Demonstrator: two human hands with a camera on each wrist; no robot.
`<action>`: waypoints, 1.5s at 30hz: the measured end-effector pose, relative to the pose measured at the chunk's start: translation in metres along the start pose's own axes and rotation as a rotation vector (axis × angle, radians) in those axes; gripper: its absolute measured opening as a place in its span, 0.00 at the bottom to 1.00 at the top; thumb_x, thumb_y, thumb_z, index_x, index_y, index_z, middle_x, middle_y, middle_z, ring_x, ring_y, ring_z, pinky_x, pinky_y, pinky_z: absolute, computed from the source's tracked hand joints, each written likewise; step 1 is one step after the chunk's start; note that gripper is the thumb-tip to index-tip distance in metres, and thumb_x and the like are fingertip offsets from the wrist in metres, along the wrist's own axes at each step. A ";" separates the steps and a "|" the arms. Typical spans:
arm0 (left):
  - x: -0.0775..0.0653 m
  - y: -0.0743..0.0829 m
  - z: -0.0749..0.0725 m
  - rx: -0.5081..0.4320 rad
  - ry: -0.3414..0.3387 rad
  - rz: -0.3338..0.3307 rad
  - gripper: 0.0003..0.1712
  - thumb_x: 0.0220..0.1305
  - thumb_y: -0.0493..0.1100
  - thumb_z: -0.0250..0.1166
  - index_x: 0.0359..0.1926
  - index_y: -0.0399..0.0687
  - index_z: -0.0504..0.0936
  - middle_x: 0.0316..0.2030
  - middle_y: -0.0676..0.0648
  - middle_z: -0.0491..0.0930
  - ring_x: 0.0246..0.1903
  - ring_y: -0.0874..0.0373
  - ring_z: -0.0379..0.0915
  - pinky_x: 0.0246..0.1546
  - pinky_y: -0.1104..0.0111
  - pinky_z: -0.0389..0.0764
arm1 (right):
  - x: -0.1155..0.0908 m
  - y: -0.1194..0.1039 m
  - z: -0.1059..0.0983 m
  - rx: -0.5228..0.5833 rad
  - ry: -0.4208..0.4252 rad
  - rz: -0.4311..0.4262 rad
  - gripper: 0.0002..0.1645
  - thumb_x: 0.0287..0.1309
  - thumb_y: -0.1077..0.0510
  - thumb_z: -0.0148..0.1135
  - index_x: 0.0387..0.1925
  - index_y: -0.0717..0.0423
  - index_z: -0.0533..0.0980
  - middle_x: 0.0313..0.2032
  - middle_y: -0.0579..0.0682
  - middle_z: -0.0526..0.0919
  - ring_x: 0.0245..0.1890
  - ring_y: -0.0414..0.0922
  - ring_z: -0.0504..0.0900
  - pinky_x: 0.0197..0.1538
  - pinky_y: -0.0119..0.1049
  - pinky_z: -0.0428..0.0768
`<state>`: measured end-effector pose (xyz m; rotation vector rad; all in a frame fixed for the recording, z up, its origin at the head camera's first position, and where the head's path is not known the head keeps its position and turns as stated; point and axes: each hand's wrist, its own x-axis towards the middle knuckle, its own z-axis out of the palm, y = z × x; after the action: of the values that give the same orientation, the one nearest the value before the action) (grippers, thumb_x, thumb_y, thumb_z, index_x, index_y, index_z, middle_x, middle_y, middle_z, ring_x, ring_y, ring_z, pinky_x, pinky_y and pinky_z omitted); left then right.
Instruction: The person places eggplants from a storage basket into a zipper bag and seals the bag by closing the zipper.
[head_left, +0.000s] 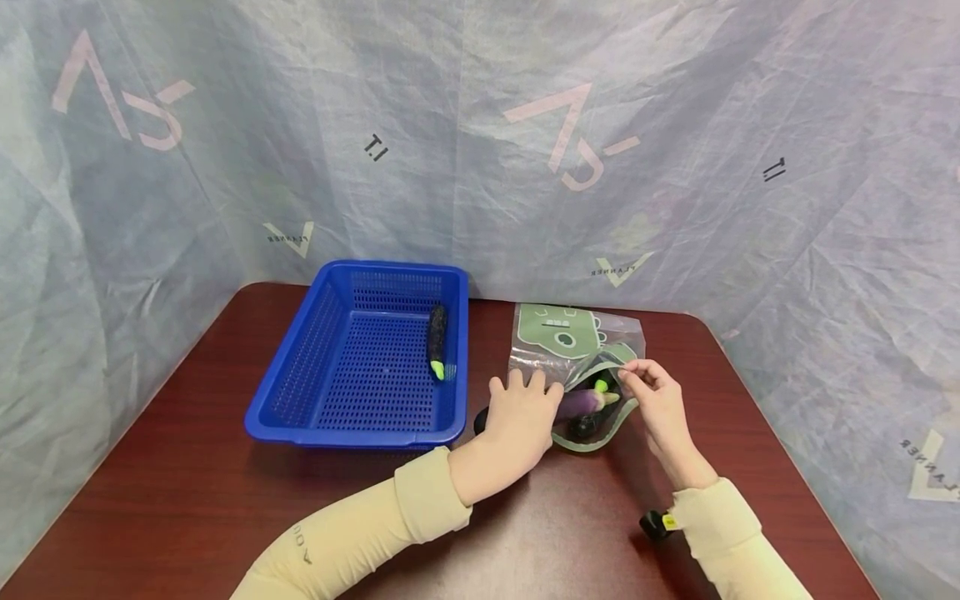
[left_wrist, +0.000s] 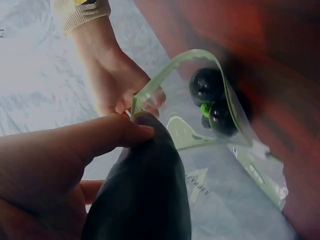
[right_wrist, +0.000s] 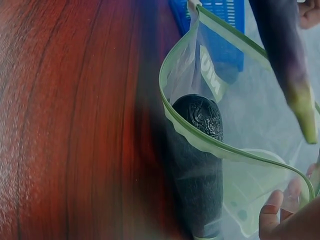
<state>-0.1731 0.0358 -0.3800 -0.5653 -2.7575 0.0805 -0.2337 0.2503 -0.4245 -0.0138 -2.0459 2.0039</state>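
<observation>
My left hand (head_left: 521, 421) holds a long purple eggplant (head_left: 579, 405) from above, its thumb along the side in the left wrist view. The eggplant's pale stem end points into the mouth of a clear zip bag (head_left: 551, 337) with a green rim. At the mouth's right side, my right hand (head_left: 663, 412) pinches the rim between thumb and fingers. Inside the bag lie several dark, glossy vegetables (left_wrist: 207, 86), one with a bright green tip. A large dark one (right_wrist: 197, 185) shows through the plastic in the right wrist view.
A blue perforated basket (head_left: 352, 437) stands left of the bag. Along its right wall lies one dark, rough, long vegetable (head_left: 437, 333) with a green tip. The reddish wooden table (head_left: 150, 500) meets a grey printed cloth (head_left: 420, 200) behind and at the sides.
</observation>
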 end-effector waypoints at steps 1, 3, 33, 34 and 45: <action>0.000 0.002 0.000 -0.005 -0.006 -0.006 0.28 0.43 0.59 0.72 0.45 0.57 0.74 0.41 0.51 0.74 0.40 0.51 0.68 0.34 0.57 0.67 | 0.000 0.000 0.001 -0.002 0.002 -0.002 0.02 0.57 0.66 0.60 0.33 0.59 0.76 0.22 0.40 0.76 0.24 0.34 0.73 0.31 0.25 0.73; 0.001 0.006 0.001 -0.013 -0.021 -0.023 0.27 0.43 0.58 0.72 0.44 0.57 0.75 0.39 0.51 0.74 0.39 0.51 0.68 0.33 0.57 0.67 | 0.000 -0.001 0.002 0.005 0.009 -0.001 0.05 0.57 0.68 0.59 0.31 0.56 0.77 0.22 0.40 0.76 0.24 0.35 0.73 0.31 0.25 0.73; 0.008 0.054 0.036 0.073 -0.039 -0.119 0.08 0.68 0.46 0.51 0.39 0.58 0.77 0.34 0.51 0.72 0.34 0.53 0.66 0.30 0.58 0.65 | -0.006 0.001 0.009 0.004 0.020 0.019 0.09 0.56 0.64 0.64 0.35 0.66 0.74 0.22 0.41 0.75 0.24 0.37 0.72 0.30 0.28 0.72; 0.009 0.055 0.036 0.075 -0.040 -0.124 0.08 0.68 0.46 0.50 0.39 0.59 0.77 0.34 0.51 0.72 0.34 0.54 0.66 0.30 0.58 0.66 | -0.006 0.001 0.009 0.004 0.020 0.018 0.09 0.56 0.64 0.64 0.35 0.67 0.74 0.22 0.41 0.75 0.24 0.37 0.72 0.30 0.28 0.72; 0.015 0.069 0.037 0.095 -0.078 -0.141 0.10 0.70 0.49 0.48 0.41 0.60 0.77 0.36 0.52 0.73 0.32 0.55 0.65 0.27 0.61 0.65 | -0.004 0.001 0.011 -0.014 0.006 0.020 0.08 0.58 0.65 0.60 0.36 0.68 0.72 0.22 0.41 0.75 0.24 0.39 0.71 0.31 0.28 0.72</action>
<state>-0.1722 0.1060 -0.4182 -0.3491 -2.8419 0.2034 -0.2319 0.2387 -0.4267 -0.0426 -2.0642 1.9986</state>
